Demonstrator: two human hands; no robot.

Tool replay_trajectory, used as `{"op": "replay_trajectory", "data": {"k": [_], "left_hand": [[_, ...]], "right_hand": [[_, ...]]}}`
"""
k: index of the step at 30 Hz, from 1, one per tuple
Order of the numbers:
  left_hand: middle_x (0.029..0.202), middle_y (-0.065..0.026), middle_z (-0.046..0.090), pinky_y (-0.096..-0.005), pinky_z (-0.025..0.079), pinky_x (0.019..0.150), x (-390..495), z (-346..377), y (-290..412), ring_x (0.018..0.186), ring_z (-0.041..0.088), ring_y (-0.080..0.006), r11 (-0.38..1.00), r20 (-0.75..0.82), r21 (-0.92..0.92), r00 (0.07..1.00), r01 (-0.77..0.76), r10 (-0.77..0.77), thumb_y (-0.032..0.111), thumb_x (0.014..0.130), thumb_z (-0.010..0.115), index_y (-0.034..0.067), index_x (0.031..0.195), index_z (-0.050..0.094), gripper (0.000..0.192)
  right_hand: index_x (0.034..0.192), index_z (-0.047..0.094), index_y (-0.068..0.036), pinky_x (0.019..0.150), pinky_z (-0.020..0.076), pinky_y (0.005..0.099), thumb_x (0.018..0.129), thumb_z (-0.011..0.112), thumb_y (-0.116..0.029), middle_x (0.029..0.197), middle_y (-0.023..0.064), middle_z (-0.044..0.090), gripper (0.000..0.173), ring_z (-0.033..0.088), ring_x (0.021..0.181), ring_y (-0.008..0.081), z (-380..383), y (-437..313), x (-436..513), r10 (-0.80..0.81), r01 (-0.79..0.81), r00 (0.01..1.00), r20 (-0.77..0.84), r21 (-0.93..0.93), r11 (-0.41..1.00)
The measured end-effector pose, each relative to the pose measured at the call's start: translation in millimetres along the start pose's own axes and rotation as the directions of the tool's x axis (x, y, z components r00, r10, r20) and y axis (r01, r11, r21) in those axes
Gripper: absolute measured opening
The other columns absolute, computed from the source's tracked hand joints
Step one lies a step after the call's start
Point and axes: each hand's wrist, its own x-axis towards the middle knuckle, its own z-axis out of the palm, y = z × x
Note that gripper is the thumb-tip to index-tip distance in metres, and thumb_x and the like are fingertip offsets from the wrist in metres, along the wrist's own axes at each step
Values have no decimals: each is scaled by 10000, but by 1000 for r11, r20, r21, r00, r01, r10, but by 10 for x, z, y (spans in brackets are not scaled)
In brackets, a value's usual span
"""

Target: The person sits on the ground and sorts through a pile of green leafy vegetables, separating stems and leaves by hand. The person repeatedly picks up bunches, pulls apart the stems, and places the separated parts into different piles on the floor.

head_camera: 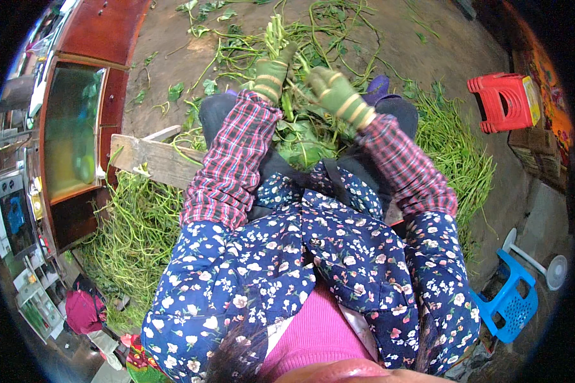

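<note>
My left hand (272, 74), in a green glove with cream stripes, is closed around a bundle of cut green stems (274, 37). The ends of the stems stick up past the fingers, and more stalks hang below the palm. To its right is my right hand (338, 95) in a matching glove, blurred, with its fingers curled by thin brownish stalks (297, 91). Whether it grips them cannot be made out. Between my knees, under both hands, lies a heap of leafy green vines (306, 141).
Loose vines (345, 28) are strewn on the floor ahead. Big piles of stems lie left (139, 225) and right (460, 158). A wooden board (155, 160) juts out by my left knee. A red stool (500, 103) and blue plastic stool (512, 297) stand right; a brown cabinet (93, 28) stands left.
</note>
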Motion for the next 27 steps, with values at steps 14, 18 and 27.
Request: {"op": "replay_trajectory", "data": {"k": [14,18,27], "left_hand": [[585,-75,542,-269,418,483,105,-164,436,480,490,-174,926,-38,-371,997,-70,60,602,761,458,43,685,530,569],[524,34,415,-189,344,470,7,-266,565,454,402,-81,774,270,-632,950,52,156,608,715,528,111,650,446,508],[480,58,348,-263,375,457,28,-325,485,404,341,-80,868,452,-496,861,24,234,400,814,550,122,711,478,306]], "right_hand": [[767,551,-26,376,305,265,826,445,-187,512,18,432,202,399,436,112,742,70,-436,242,-396,916,319,813,427],[847,608,-10,582,444,293,822,448,-187,714,63,609,240,544,634,161,414,328,-376,59,-35,995,-82,258,965],[958,630,-72,636,465,313,799,568,-286,817,141,632,273,600,688,199,-630,-13,410,-126,148,983,132,-178,973]]}}
